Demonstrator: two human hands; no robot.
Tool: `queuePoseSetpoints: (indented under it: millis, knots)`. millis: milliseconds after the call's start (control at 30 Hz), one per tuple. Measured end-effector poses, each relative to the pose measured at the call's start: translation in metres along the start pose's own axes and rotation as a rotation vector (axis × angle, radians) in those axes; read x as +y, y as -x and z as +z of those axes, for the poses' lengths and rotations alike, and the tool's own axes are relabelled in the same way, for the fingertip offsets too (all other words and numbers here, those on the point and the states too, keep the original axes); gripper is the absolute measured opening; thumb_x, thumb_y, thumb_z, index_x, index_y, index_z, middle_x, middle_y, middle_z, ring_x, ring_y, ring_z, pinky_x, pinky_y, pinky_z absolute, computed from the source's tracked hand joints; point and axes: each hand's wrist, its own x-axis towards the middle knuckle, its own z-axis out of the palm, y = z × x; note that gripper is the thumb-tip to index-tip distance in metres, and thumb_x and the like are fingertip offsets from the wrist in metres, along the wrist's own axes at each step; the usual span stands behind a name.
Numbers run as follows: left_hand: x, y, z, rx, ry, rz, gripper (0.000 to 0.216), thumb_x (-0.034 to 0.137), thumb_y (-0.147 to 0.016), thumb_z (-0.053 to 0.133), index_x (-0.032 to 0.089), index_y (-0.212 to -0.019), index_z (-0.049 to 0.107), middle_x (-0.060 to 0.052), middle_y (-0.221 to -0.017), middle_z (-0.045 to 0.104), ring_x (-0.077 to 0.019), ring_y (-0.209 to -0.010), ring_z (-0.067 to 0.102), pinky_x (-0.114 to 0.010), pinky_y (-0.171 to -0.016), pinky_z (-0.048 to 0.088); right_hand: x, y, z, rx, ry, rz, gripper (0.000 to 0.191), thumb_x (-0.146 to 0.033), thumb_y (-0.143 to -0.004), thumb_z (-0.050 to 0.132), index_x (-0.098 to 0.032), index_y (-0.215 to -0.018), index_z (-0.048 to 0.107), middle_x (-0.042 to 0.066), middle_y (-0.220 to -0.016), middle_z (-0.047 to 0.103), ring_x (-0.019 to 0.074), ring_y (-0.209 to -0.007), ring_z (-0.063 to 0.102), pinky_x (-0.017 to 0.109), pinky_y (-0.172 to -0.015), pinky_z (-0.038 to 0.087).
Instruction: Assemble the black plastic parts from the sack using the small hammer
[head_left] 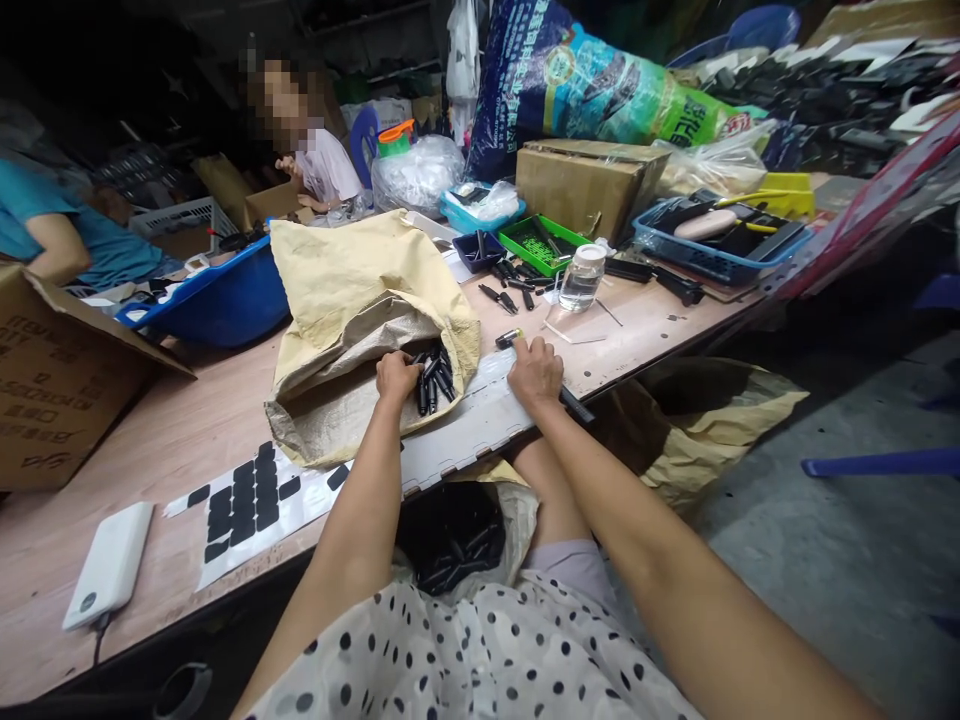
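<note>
My left hand (397, 378) is in the mouth of a tan woven sack (360, 260) lying on the table. Its fingers are curled against a pile of small black tube-like parts (433, 382); what they pinch is hidden. Over a flat grey-white board (469, 425) at the table edge, my right hand (536, 372) is closed, its grip hidden by the back of the hand. A dark bar (576, 403) sticks out beside its wrist. Just beyond its knuckles is a small black piece with a yellowish end (508, 339).
Black stickers (244, 500) on white sheets and a white power bank (111, 565) lie at left. Beyond stand a liquid-filled jar (583, 278), a green tray (544, 243) and a blue basket (724, 240). An open sack of black parts (457, 545) sits below the edge. Two people sit across.
</note>
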Motion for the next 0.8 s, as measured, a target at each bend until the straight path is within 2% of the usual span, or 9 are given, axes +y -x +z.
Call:
queuePoseSetpoints:
  millis: [100,200,300,367,467,633,800]
  knots:
    - [-0.007,0.024,-0.018,0.072,0.073,0.084,0.014,0.029,-0.075,0.073,0.022,-0.087,0.071,-0.006,-0.094,0.072,-0.0255,-0.094,0.063,-0.037,-0.085,0.049,0.000,0.001,-0.001,-0.009,0.005,0.005,0.041,-0.014,-0.095,0.037,-0.017,-0.126,0.063,0.019,-0.113,0.058,0.0291,-0.101,0.050,0.038,-0.079,0.037]
    - [-0.021,0.068,-0.038,0.105,0.170,0.261,0.016,0.031,-0.080,0.067,0.023,-0.094,0.070,-0.003,-0.095,0.070,-0.0221,-0.091,0.060,-0.036,-0.083,0.049,0.002,0.001,-0.001,-0.008,0.003,0.007,0.042,-0.015,-0.095,0.035,-0.017,-0.126,0.063,0.018,-0.113,0.058,0.0293,-0.102,0.050,0.037,-0.079,0.037]
    - [-0.039,0.112,-0.046,0.016,0.199,0.385,0.012,0.028,-0.079,0.069,0.025,-0.091,0.069,-0.001,-0.089,0.067,-0.0212,-0.088,0.058,-0.035,-0.081,0.049,0.004,0.000,0.000,0.020,-0.006,0.003,0.041,-0.015,-0.095,0.036,-0.016,-0.126,0.063,0.019,-0.112,0.058,0.0296,-0.102,0.049,0.037,-0.079,0.037]
    - [-0.050,0.130,-0.044,-0.064,0.191,0.416,0.011,0.025,-0.077,0.072,0.025,-0.087,0.069,0.000,-0.085,0.066,-0.0212,-0.087,0.057,-0.035,-0.081,0.049,0.005,0.000,0.002,0.029,-0.006,0.003,0.041,-0.016,-0.095,0.037,-0.016,-0.126,0.063,0.019,-0.112,0.058,0.0298,-0.102,0.049,0.038,-0.078,0.037]
    - [-0.063,0.138,-0.035,-0.133,0.169,0.402,0.010,0.023,-0.078,0.072,0.025,-0.087,0.068,-0.001,-0.084,0.066,-0.0217,-0.086,0.057,-0.037,-0.082,0.049,0.007,0.000,0.004,0.032,-0.004,0.006,0.041,-0.017,-0.095,0.037,-0.017,-0.127,0.063,0.019,-0.113,0.058,0.0298,-0.102,0.049,0.037,-0.078,0.036]
    - [-0.071,0.133,-0.025,-0.152,0.166,0.420,0.013,0.028,-0.080,0.073,0.026,-0.093,0.071,-0.002,-0.090,0.067,-0.0235,-0.092,0.057,-0.040,-0.087,0.047,0.011,-0.003,0.005,0.048,-0.036,0.018,0.041,-0.017,-0.095,0.038,-0.018,-0.125,0.066,0.018,-0.111,0.058,0.0298,-0.103,0.050,0.037,-0.079,0.038]
    - [-0.071,0.131,-0.022,-0.177,0.183,0.423,0.013,0.027,-0.081,0.072,0.026,-0.094,0.072,-0.002,-0.092,0.068,-0.0237,-0.094,0.057,-0.040,-0.088,0.046,0.017,-0.011,-0.010,-0.027,-0.158,0.097,0.042,-0.014,-0.093,0.042,-0.023,-0.126,0.067,0.014,-0.113,0.060,0.0278,-0.103,0.055,0.036,-0.081,0.042]
